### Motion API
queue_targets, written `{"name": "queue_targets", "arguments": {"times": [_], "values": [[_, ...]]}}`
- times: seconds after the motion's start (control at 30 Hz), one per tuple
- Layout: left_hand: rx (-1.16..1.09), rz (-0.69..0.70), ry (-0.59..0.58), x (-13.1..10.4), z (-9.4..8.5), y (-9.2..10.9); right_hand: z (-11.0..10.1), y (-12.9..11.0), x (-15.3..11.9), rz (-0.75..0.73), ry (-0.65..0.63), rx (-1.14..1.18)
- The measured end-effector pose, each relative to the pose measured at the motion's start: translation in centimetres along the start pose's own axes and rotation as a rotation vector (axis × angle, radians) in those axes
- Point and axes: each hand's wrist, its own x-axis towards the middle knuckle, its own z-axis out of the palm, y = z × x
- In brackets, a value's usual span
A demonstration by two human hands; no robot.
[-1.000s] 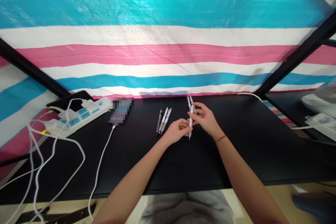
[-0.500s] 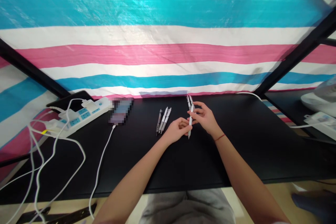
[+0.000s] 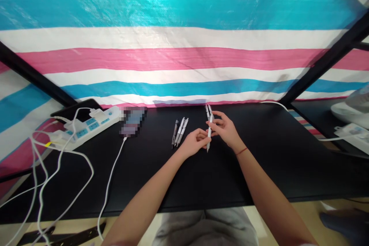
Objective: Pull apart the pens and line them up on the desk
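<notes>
A white pen (image 3: 209, 132) is held between both hands over the black table (image 3: 201, 180), its tip pointing down toward me. My left hand (image 3: 194, 142) pinches its lower part. The fingers of my right hand (image 3: 225, 128) close on the upper part. Just behind my right fingertips lie more white pens (image 3: 208, 110), partly hidden. To the left of my left hand, a dark pen (image 3: 174, 133) and two white-and-grey pens (image 3: 181, 132) rest side by side on the table.
A white power strip (image 3: 96, 125) with plugs and looping white cables sits at the left, beside a blurred phone (image 3: 133, 122) on a charging cable. A striped sheet (image 3: 184, 59) hangs behind the table. Another white device (image 3: 353, 134) stands at the far right.
</notes>
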Motion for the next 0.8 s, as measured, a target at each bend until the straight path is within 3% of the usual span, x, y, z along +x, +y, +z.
{"name": "queue_targets", "arguments": {"times": [0.8], "values": [[0.022,0.039,-0.018,0.14,-0.02,-0.51,0.15,0.0,-0.03,0.006,0.006,0.006]]}}
